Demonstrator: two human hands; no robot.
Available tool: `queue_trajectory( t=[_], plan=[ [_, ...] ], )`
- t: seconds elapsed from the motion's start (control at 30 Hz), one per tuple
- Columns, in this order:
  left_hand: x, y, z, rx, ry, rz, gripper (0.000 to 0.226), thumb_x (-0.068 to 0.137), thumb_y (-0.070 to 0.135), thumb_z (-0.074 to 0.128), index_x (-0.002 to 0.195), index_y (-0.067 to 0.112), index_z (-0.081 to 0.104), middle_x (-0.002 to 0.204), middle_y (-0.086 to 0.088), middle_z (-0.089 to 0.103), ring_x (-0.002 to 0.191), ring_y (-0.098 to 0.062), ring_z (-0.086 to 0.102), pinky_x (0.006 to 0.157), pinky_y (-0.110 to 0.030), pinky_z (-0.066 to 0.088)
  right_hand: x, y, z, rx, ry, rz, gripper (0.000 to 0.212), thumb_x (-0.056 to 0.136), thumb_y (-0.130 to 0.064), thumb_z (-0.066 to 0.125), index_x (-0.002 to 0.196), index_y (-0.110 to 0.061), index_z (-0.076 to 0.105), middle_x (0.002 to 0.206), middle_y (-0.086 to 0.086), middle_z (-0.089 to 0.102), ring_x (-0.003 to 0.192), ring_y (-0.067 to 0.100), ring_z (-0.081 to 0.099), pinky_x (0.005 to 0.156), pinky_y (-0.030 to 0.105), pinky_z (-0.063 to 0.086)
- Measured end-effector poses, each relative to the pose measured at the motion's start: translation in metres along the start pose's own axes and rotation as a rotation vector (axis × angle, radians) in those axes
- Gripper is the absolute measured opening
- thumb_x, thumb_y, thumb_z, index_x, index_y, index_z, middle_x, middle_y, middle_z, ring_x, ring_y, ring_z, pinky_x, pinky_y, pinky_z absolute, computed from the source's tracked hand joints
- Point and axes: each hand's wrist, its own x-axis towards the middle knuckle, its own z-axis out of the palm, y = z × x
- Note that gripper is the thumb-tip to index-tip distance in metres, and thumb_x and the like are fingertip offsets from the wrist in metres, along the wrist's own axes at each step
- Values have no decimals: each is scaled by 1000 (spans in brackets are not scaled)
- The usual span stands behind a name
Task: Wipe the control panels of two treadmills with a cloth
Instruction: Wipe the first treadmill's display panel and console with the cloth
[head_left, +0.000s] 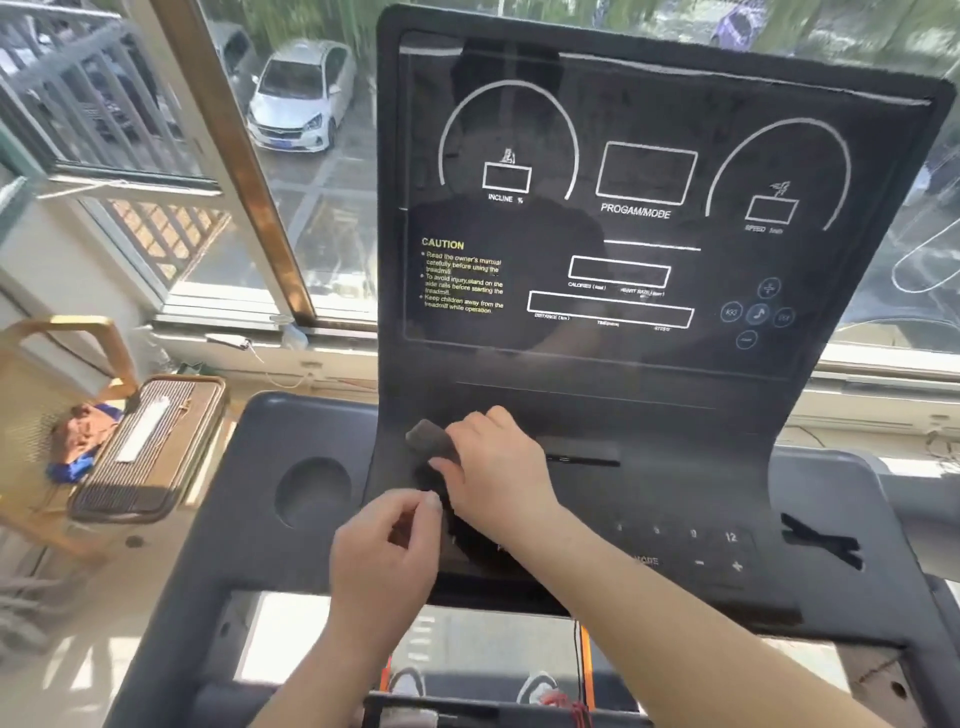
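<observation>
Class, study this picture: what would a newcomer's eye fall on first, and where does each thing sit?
The tall black control panel with white dial outlines and yellow caution text fills the centre. At its base, the right hand grips a dark grey cloth while the left hand pinches its lower end. Through the window at upper left, a white car is parked outside.

Upright display (623, 223) blocks the back — bare deck (810, 499) left by the cup holder (313, 493), right before the strap (821, 543).
</observation>
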Motion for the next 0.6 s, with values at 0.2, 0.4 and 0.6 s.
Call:
queue_trajectory(
  t=[0.2, 0.4, 0.6],
  plan=[
    [49, -34, -39, 206, 108, -162, 11, 101, 22, 61, 111, 24, 66, 104, 8, 65, 96, -12, 62, 81, -27, 45, -18, -18, 15, 69, -90, -106, 29, 99, -44, 61, 113, -20, 68, 115, -4, 67, 114, 19, 52, 83, 34, 50],
    [46, -53, -11, 248, -38, -95, 18, 100, 26, 64, 118, 27, 63, 109, 9, 57, 97, -8, 57, 82, -26, 42, -47, 16, 12, -123, 58, -8, 26, 83, -44, 77, 90, -22, 65, 90, -7, 64, 90, 22, 60, 55, 33, 51],
    [48, -66, -18, 113, 13, -130, 9, 101, 19, 61, 100, 28, 63, 95, 11, 65, 87, -5, 62, 69, -17, 42, -45, -33, 51, -140, 194, 62, 23, 80, -37, 79, 85, -17, 68, 91, 0, 65, 87, 29, 60, 56, 38, 53]
  ],
)
